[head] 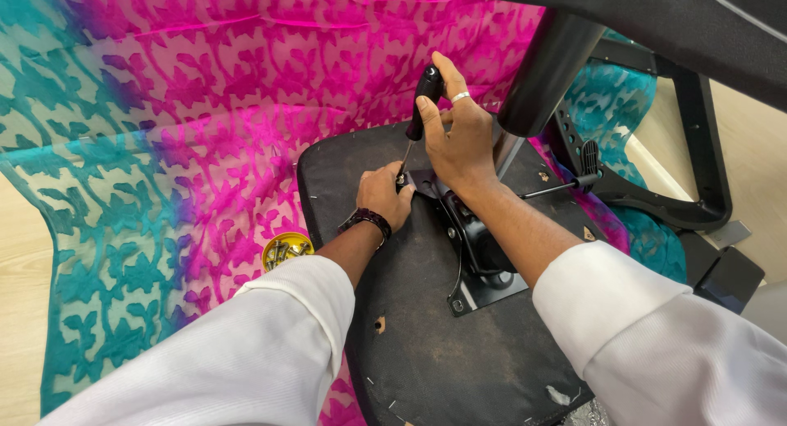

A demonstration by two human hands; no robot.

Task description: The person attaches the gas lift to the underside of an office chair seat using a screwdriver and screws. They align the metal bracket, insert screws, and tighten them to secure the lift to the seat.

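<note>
Screwdriver (418, 114): rigid, light, black grip, upright at 12 o'clock of the upturned chair seat (426, 344); best held by its handle. Right hand (459, 143) is wrapped closed around that handle. Left hand (384, 195), fingers curled, steadies the shaft near the black metal mounting plate (479, 254).

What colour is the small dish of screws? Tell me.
Yellow; the small dish of screws shows best in the head view, on the cloth.

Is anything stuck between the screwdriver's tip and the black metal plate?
Nothing visible is. The screwdriver, held by the right hand, runs straight down to the black metal plate. The left hand sits right beside the tip, hiding the contact spot.
</note>
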